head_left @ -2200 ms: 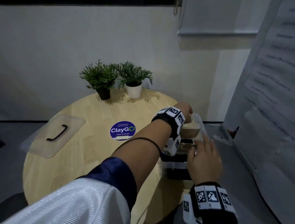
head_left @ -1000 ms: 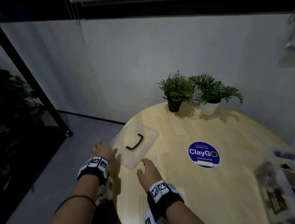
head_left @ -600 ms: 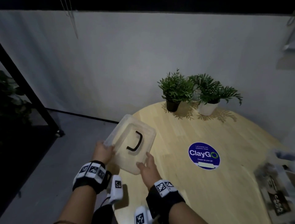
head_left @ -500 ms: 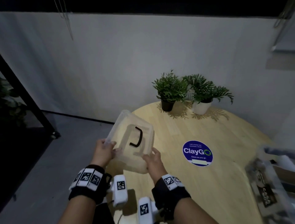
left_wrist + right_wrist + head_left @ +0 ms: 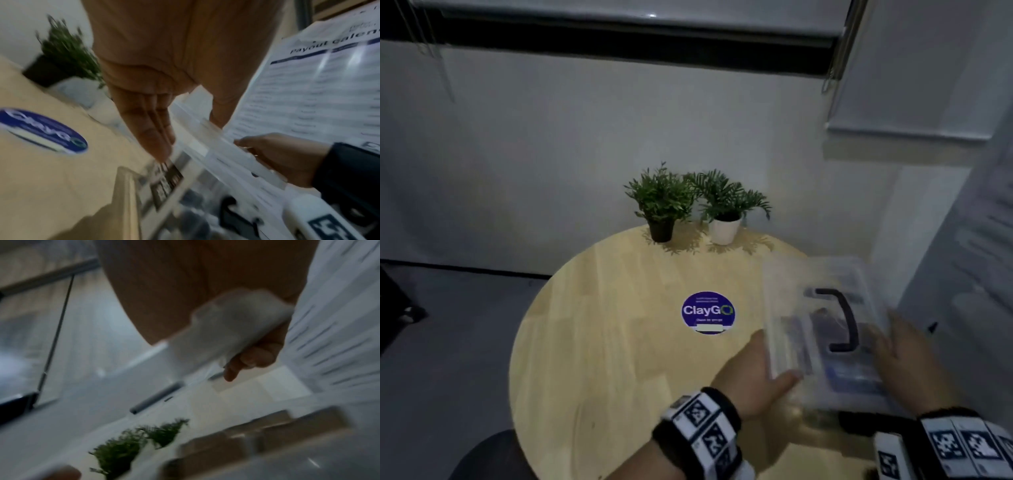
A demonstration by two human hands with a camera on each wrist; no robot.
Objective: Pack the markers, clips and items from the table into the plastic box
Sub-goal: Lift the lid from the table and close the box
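Both hands hold a clear lid (image 5: 822, 329) above the plastic box (image 5: 825, 416) at the counter's (image 5: 619, 342) right edge; left hand (image 5: 753, 380) grips its near-left corner, right hand (image 5: 904, 356) its right side; lid's long axis runs away from the person; packed items show blurred underneath.

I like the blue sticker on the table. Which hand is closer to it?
Left. The left hand holds the lid's near-left edge, just right of the sticker. The right hand is across the lid, farther away.

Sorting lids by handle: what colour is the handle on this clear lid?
Black handle, on the clear lid; clearest in the head view.
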